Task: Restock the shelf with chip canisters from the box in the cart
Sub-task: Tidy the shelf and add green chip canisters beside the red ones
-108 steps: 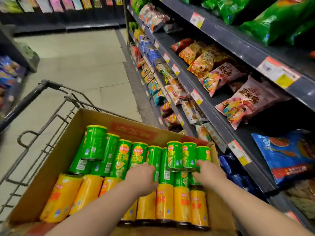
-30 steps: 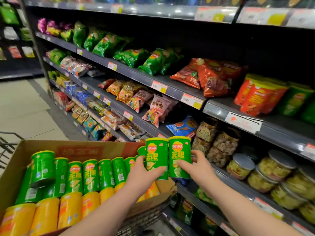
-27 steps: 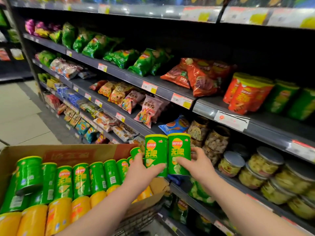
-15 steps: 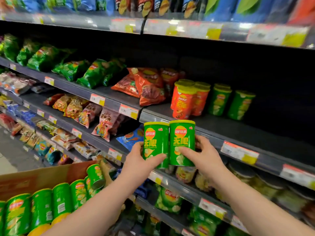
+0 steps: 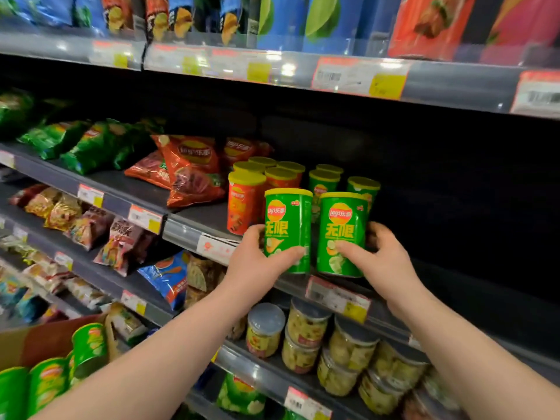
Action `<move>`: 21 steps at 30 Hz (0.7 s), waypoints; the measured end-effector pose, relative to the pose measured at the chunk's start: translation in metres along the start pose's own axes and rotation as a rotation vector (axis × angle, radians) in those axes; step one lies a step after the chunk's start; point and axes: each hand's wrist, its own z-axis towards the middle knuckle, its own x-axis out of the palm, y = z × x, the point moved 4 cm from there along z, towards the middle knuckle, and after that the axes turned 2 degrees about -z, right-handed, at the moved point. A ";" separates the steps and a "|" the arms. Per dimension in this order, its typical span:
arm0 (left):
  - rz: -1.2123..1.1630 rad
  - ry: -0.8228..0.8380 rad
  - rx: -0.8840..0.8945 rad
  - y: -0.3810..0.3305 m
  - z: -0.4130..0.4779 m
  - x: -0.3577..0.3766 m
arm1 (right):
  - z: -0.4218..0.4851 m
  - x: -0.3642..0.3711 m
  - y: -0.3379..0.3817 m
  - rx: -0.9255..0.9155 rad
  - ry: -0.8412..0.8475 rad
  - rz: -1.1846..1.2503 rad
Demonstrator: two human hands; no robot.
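My left hand (image 5: 257,262) grips a green chip canister (image 5: 288,225) by its lower part. My right hand (image 5: 381,262) grips a second green chip canister (image 5: 342,228) the same way. Both canisters stand upright side by side at the front edge of the middle shelf (image 5: 454,280). Behind them on that shelf stand several orange canisters (image 5: 245,201) and green canisters (image 5: 362,186). The cardboard box (image 5: 36,338) with more green canisters (image 5: 88,347) shows at the lower left.
Red chip bags (image 5: 188,171) and green bags (image 5: 91,144) lie left on the same shelf. The shelf right of the canisters is dark and bare. Clear jars (image 5: 306,338) fill the shelf below. Blue and red bags stand on the shelf above.
Both hands lifted a green canister each from the box and carried them up and right to the middle shelf's front edge. The two canisters have drawn slightly apart.
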 end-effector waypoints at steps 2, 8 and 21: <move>-0.009 0.016 0.002 -0.006 0.007 0.010 | 0.010 -0.008 -0.009 0.020 -0.024 -0.008; 0.076 0.047 0.014 -0.012 0.044 0.031 | 0.035 -0.021 -0.035 0.103 -0.111 -0.003; 0.247 0.111 0.044 -0.002 0.119 0.072 | 0.057 -0.015 -0.052 0.148 -0.172 -0.137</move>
